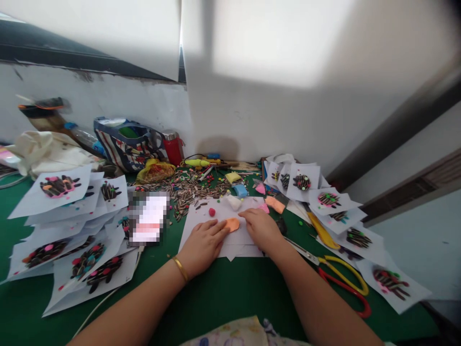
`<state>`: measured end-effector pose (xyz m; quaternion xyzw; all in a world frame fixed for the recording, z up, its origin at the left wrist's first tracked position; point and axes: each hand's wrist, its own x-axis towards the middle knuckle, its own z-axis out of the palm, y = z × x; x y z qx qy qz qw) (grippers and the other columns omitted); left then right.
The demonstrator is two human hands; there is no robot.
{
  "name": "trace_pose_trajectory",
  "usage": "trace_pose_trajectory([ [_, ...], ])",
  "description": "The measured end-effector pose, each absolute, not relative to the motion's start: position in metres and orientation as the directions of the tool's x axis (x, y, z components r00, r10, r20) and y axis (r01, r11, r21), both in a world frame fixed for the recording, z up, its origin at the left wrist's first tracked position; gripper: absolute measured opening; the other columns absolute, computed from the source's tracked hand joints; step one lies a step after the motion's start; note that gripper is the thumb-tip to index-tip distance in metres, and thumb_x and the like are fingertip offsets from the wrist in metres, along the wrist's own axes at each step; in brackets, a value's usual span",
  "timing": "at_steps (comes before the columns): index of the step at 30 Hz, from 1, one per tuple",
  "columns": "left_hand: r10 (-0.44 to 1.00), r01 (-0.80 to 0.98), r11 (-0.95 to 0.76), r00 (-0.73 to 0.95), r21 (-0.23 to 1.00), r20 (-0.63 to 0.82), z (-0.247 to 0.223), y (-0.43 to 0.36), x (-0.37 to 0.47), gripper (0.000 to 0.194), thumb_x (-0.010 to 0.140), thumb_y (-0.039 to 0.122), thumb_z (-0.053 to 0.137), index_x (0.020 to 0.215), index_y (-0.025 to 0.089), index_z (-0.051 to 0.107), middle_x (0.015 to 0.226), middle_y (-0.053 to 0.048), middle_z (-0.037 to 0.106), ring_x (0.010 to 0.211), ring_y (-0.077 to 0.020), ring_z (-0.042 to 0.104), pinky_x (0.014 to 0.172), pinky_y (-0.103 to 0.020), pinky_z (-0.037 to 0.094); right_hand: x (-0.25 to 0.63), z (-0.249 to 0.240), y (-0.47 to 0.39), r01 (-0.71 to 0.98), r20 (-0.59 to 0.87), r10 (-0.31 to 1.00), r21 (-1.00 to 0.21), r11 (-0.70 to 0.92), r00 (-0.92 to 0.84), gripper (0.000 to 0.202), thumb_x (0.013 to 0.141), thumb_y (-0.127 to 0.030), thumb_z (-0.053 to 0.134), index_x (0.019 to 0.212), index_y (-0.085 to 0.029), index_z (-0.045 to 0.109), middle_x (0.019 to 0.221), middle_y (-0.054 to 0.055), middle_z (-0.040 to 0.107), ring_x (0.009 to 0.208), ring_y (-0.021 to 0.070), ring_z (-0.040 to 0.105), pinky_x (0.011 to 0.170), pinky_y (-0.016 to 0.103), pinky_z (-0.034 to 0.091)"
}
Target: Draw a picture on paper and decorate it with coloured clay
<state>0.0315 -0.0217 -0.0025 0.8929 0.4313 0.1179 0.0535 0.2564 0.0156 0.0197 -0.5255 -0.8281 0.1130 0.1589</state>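
On white paper (194, 235) in front of me lies a flattened orange piece of modelling clay (232, 225). My left hand (204, 244), with a gold bracelet on its wrist, rests palm down, its stretched fingertips on the clay's left edge. Just right of the clay, my right hand (262, 231) lies on the paper with fingers loosely extended and holding nothing visible. A small red clay ball (212, 212), a white clay lump (235, 202) and a few sunflower seeds sit on the sheet beyond my hands.
Sunflower seeds (183, 192) are heaped behind the paper, near blue clay (240, 191). Seed-decorated sheets are stacked left (72, 211) and right (363, 235). A phone (151, 218) lies left; red-and-yellow scissors (345, 278) lie right. A red flask (173, 148) stands behind.
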Motion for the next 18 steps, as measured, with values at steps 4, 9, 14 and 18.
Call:
trace_pose_trajectory([
  [4,0.782,0.757,-0.624,0.598,0.195,0.176,-0.002,-0.022,0.032,0.048,0.090,0.023,0.050,0.138,0.030,0.047,0.145,-0.003,0.049,0.128,-0.0283,0.045,0.102,-0.046,0.038,0.249,0.029,0.004,0.804,0.116,0.836,-0.233,0.547,-0.536,0.044,0.085,-0.009,0.047,0.125,-0.022,0.063,0.129,0.006,0.063,0.117,0.0241,0.052,0.102,0.040,0.037],
  [9,0.781,0.757,-0.624,0.597,0.194,0.182,-0.002,-0.023,0.033,0.051,0.091,0.022,0.049,0.141,0.029,0.043,0.145,-0.004,0.048,0.128,-0.0285,0.045,0.102,-0.046,0.037,0.243,0.016,-0.002,0.774,0.065,0.790,-0.164,0.611,-0.610,0.050,0.089,-0.010,0.042,0.136,-0.022,0.053,0.142,0.007,0.052,0.132,0.0263,0.042,0.101,0.046,0.037],
  [14,0.785,0.756,-0.620,0.592,0.210,0.185,-0.003,-0.024,0.033,0.050,0.091,0.023,0.049,0.140,0.031,0.044,0.142,-0.004,0.051,0.129,-0.0275,0.044,0.104,-0.046,0.036,0.247,0.002,0.001,0.788,0.068,0.811,-0.198,0.582,-0.582,0.053,0.085,-0.009,0.045,0.136,-0.022,0.053,0.144,0.007,0.050,0.136,0.0250,0.039,0.105,0.047,0.035],
  [18,0.804,0.771,-0.594,0.560,0.231,0.198,-0.004,-0.024,0.032,0.055,0.088,0.021,0.051,0.142,0.027,0.040,0.148,-0.007,0.044,0.130,-0.0272,0.045,0.105,-0.046,0.037,0.253,0.002,0.002,0.786,0.100,0.823,-0.251,0.565,-0.559,0.055,0.084,-0.010,0.045,0.138,-0.019,0.051,0.144,0.008,0.049,0.133,0.0235,0.043,0.107,0.044,0.034],
])
